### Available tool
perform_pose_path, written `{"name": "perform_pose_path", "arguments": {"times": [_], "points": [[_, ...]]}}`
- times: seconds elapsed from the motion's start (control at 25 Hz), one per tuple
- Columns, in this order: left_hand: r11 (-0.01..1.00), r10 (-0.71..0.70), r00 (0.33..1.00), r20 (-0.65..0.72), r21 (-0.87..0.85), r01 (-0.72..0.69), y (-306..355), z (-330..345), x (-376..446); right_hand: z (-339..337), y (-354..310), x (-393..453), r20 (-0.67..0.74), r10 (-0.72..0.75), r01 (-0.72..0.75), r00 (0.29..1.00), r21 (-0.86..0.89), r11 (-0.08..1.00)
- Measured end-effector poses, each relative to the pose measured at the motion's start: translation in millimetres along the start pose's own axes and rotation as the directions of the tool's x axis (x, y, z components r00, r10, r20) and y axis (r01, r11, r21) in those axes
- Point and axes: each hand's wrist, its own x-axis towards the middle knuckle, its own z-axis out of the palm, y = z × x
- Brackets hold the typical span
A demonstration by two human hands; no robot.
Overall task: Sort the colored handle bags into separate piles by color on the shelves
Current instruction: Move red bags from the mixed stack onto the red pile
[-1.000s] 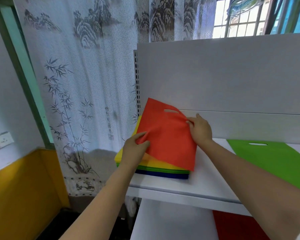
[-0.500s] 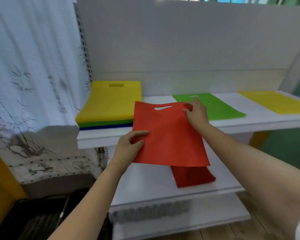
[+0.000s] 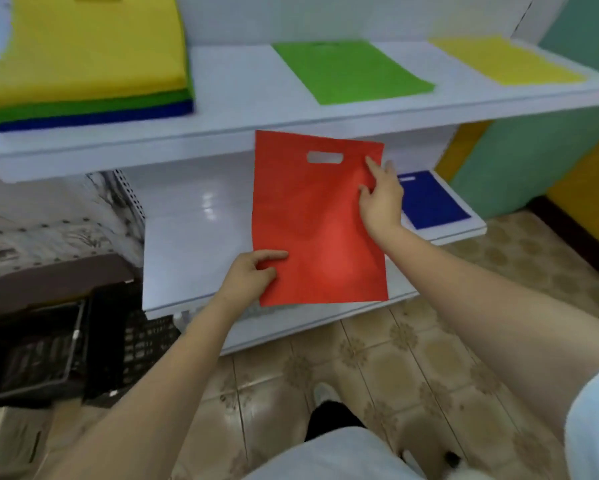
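While the red bag (image 3: 317, 220) hangs flat over the lower shelf (image 3: 194, 244), near that shelf's front edge, other bags lie around it. On the upper shelf (image 3: 235, 98), a mixed stack (image 3: 83, 64) with yellow on top, then green and blue, sits at the left end; a single green bag (image 3: 350, 71) lies near the middle and a yellow bag (image 3: 505, 60) toward the right end. A blue bag (image 3: 429, 199) rests at the right end of the lower shelf, partly hidden behind the right hand (image 3: 381, 199). A black crate (image 3: 48, 355) stands on the tiled floor to the left of the shelves.

The left hand (image 3: 249, 278) pinches the red bag's lower left corner, thumb on top and fingers curled beneath. The right hand pinches the bag's right edge just below the handle cut-out, index finger stretched up along the fabric. Both forearms reach forward from the bottom of the view.
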Motion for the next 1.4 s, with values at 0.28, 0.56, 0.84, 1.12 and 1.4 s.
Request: {"name": "perform_pose_path", "arguments": {"times": [0.28, 0.56, 0.84, 1.12, 1.4], "points": [[0.974, -0.195, 0.972, -0.129, 0.093, 0.208, -65, 65, 82, 59, 122, 57, 0.323, 0.119, -0.092, 0.939, -0.098, 0.991], [0.896, -0.438, 0.882, -0.174, -0.171, 0.411, -121, 121, 193, 138, 226, 150, 0.549, -0.002, 0.06, 0.836, -0.088, 0.994], [0.887, -0.44, 0.858, -0.266, -0.282, 0.367, -140, 149, 312, 178, 253, 201, 0.646, 0.192, -0.113, 0.739, -0.162, 0.98], [0.824, -0.408, 0.857, -0.314, 0.278, 0.494, -140, 156, 346, 191, 318, 127, 0.817, 0.29, 0.1, 0.498, -0.386, 0.917], [0.729, -0.373, 0.916, -0.15, 0.564, 0.389, -156, 175, 309, 194, 318, 130, 0.785, 0.196, 0.244, 0.587, -0.403, 0.882]]}}
